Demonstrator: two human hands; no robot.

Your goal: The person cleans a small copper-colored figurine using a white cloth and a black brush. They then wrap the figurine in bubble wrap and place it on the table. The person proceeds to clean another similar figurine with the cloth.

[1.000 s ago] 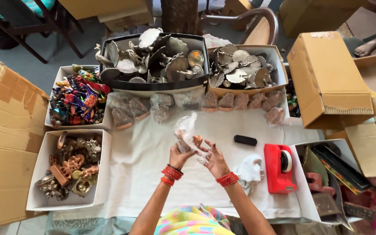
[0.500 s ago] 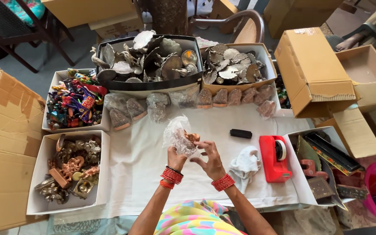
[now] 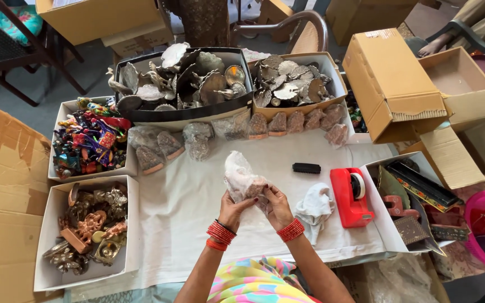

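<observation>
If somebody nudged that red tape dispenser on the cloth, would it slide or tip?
The red tape dispenser probably slides rather than tips: it sits low on a broad base. It looks fairly heavy for its size, and the white cloth underneath may bunch and drag.

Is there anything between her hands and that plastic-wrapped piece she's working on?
Nothing visible does. The left hand and right hand both grip the plastic-wrapped piece directly, above the white cloth.

The tape dispenser (image 3: 350, 196) is bright red, the brush (image 3: 306, 168) black, the cloth (image 3: 314, 205) white. Red bangles (image 3: 292, 230) ring both wrists. The bench (image 3: 192, 196) cover is white; one box (image 3: 391, 84) is plain tan cardboard.
</observation>
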